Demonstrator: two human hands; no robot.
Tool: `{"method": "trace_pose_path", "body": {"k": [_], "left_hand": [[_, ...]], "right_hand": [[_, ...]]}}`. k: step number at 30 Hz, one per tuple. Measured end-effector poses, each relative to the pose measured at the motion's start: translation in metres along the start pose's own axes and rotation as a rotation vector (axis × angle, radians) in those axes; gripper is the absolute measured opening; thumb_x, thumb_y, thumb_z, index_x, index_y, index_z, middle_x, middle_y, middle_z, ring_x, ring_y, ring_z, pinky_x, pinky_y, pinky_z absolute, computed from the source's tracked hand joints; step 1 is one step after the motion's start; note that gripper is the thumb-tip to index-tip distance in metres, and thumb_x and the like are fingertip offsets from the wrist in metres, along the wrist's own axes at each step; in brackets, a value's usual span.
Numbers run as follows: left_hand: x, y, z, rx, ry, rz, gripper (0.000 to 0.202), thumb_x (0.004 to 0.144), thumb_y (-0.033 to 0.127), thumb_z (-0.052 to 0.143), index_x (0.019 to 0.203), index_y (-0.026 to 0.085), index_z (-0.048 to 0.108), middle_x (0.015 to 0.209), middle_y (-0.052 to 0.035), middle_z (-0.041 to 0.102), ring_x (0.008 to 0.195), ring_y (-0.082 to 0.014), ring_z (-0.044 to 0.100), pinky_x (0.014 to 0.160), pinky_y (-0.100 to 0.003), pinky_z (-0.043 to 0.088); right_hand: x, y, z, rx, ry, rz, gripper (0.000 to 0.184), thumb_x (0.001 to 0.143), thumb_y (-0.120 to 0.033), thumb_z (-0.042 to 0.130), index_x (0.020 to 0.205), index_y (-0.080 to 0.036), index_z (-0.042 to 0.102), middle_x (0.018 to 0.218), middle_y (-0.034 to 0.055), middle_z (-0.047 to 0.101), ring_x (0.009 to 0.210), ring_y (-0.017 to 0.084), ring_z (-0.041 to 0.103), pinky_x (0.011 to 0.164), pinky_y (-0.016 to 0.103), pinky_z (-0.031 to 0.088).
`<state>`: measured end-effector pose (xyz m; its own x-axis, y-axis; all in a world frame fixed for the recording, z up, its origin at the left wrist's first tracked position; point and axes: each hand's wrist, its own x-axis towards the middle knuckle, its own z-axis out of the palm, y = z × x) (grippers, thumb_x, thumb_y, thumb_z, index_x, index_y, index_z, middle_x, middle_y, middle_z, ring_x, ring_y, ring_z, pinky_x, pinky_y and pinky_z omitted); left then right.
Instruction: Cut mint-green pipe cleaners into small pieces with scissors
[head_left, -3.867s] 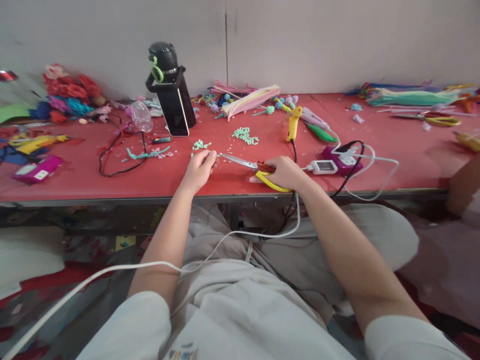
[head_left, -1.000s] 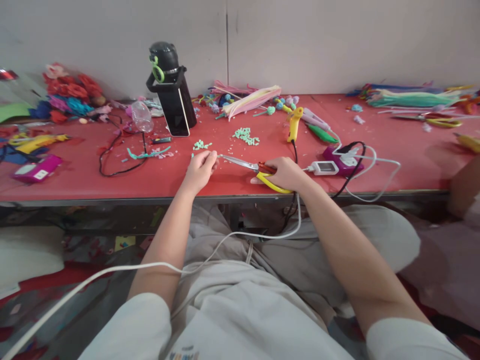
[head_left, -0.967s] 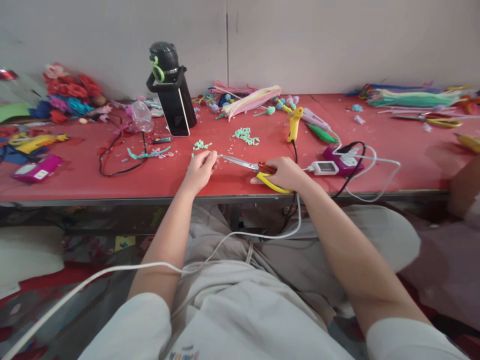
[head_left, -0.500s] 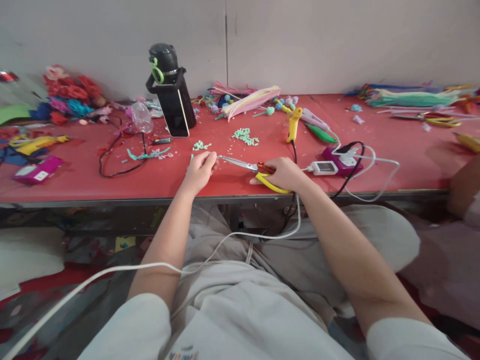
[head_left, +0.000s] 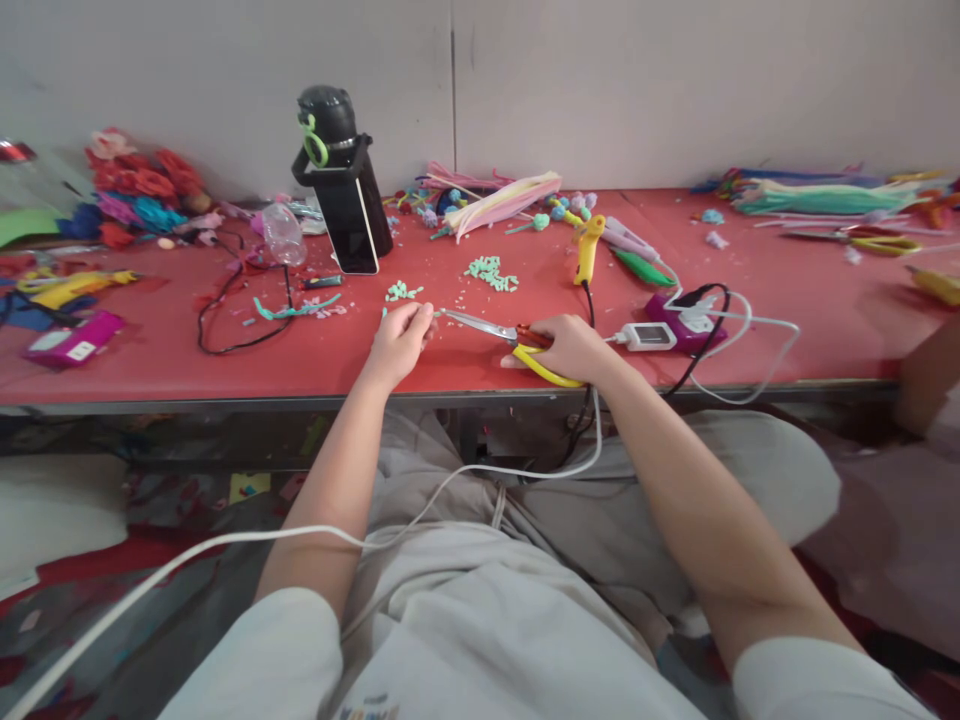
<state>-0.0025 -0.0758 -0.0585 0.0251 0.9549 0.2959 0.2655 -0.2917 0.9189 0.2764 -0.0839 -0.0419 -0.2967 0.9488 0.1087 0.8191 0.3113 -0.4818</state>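
My left hand (head_left: 403, 335) is closed in a pinch on a thin mint-green pipe cleaner, most of it hidden by the fingers; a short end shows at the fingertips. My right hand (head_left: 566, 350) is wrapped round the scissors (head_left: 484, 325), which have yellow and orange-red handles. Their blades point left, with the tips just beside the pipe cleaner's end. Beyond the hands lie two heaps of short mint-green cut pieces, a smaller heap (head_left: 403, 291) behind my left hand and a larger pile (head_left: 491, 273) further right.
A black bottle (head_left: 330, 115) with a phone (head_left: 345, 222) against it stands behind my left hand. A yellow glue gun (head_left: 589, 250) stands behind my right hand, near a purple power block (head_left: 694, 325) with cables. A white cable (head_left: 480, 467) crosses my lap. Bundled pipe cleaners (head_left: 502, 203) lie at the back.
The scissors' tips have shifted very slightly to the right, away from my left fingertips. Both hands otherwise keep their places and grips.
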Motion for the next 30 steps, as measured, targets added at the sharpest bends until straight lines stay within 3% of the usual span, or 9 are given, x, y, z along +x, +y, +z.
{"method": "trace_pose_path", "body": {"k": [17,30], "left_hand": [[-0.0006,0.0046,0.0006,0.028,-0.004,-0.002,0.038,0.099,0.045,0.059,0.071,0.020,0.056,0.065,-0.0007,0.056,0.057,-0.0115,0.051,0.056,-0.025,0.041],[-0.0020,0.0041,-0.0005,0.040,-0.016,0.025,0.041,0.098,0.054,0.059,0.073,0.021,0.056,0.068,-0.0012,0.057,0.058,-0.0122,0.051,0.058,-0.026,0.043]], "right_hand": [[0.0027,-0.0001,0.0012,-0.012,-0.006,0.030,0.076,0.060,-0.095,0.067,0.061,-0.022,0.045,0.061,-0.0003,0.047,0.063,0.015,0.040,0.059,0.033,0.025],[0.0003,0.0009,-0.0008,-0.003,-0.010,0.003,0.076,0.063,-0.096,0.063,0.063,-0.022,0.044,0.062,-0.0004,0.045,0.063,0.014,0.037,0.060,0.033,0.024]]}}
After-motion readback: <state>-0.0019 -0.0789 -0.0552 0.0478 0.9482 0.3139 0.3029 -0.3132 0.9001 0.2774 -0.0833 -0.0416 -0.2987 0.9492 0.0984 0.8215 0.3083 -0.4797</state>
